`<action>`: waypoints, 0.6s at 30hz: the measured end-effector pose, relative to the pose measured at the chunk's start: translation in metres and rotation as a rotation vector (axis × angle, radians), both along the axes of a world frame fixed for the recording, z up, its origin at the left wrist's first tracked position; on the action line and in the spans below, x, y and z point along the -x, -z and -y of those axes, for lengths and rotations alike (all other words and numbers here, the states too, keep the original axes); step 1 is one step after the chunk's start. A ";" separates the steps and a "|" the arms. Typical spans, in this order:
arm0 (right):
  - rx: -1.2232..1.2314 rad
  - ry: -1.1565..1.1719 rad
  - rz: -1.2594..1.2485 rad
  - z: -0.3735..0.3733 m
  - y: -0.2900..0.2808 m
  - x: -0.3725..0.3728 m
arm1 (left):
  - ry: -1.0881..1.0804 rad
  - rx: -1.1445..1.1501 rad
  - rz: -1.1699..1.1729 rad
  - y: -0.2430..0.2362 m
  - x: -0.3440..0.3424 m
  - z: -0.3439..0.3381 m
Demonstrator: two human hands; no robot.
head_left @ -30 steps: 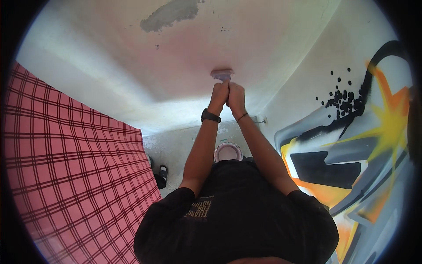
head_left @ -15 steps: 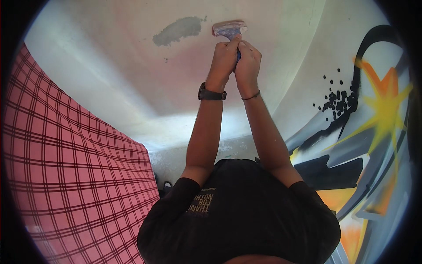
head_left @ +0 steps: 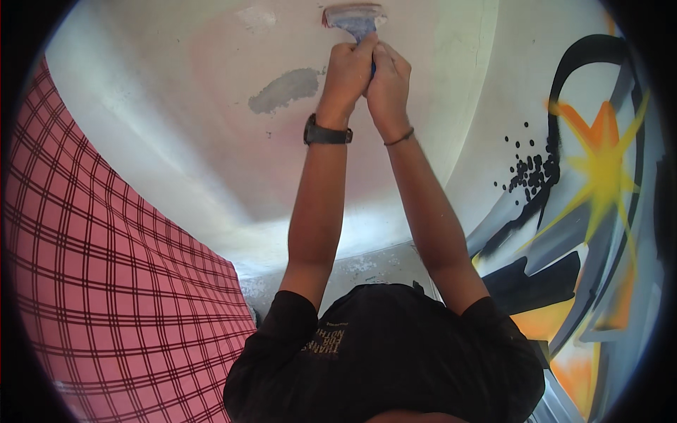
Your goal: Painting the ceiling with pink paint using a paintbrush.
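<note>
With both arms stretched out, I hold a blue-handled, wide-headed scraper [head_left: 356, 21] against the pale wall [head_left: 282, 155]. My left hand [head_left: 344, 79] is closed round its handle, the thumb pointing up toward the head. Pressed beside it, my right hand [head_left: 389, 79] also grips the handle, its fingers folded over. Pale residue coats the scraper's head. Much of the handle is hidden in my hands. A bare grey patch [head_left: 285, 90] shows on the wall, left of my left hand.
Pink checked cloth [head_left: 127, 268] hangs along the left side. On the right, a wall carries a painted mural [head_left: 599, 162] in black, grey, orange and yellow. A worn grey surface [head_left: 360, 268] shows below, between my forearms. A lighter scuffed spot [head_left: 256, 19] lies at the upper left.
Both hands and the scraper have moved farther up the wall, away from my body. The grey patch now sits lower in view, and the scraper is farther above it.
</note>
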State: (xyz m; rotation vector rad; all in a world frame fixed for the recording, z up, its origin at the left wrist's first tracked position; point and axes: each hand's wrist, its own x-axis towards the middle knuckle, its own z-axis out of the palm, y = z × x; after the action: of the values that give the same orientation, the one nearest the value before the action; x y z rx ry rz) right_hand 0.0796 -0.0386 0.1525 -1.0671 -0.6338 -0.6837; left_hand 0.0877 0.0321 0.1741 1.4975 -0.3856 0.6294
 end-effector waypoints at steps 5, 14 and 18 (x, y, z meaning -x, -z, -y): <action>0.056 -0.060 -0.080 0.010 -0.055 0.000 | 0.090 0.018 0.001 -0.053 -0.003 -0.004; 0.196 0.002 -0.071 0.013 0.103 -0.025 | 0.037 0.083 -0.027 0.116 -0.026 0.010; 0.289 0.071 -0.299 0.010 0.193 -0.034 | 0.154 0.181 -0.137 0.213 -0.040 0.007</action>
State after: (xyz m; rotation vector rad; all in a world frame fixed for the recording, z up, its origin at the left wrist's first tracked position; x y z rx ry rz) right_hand 0.1137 -0.0486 -0.0406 -1.4338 -0.4440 -0.4877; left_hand 0.1279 0.0246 -0.0386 1.3158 -0.3258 0.4256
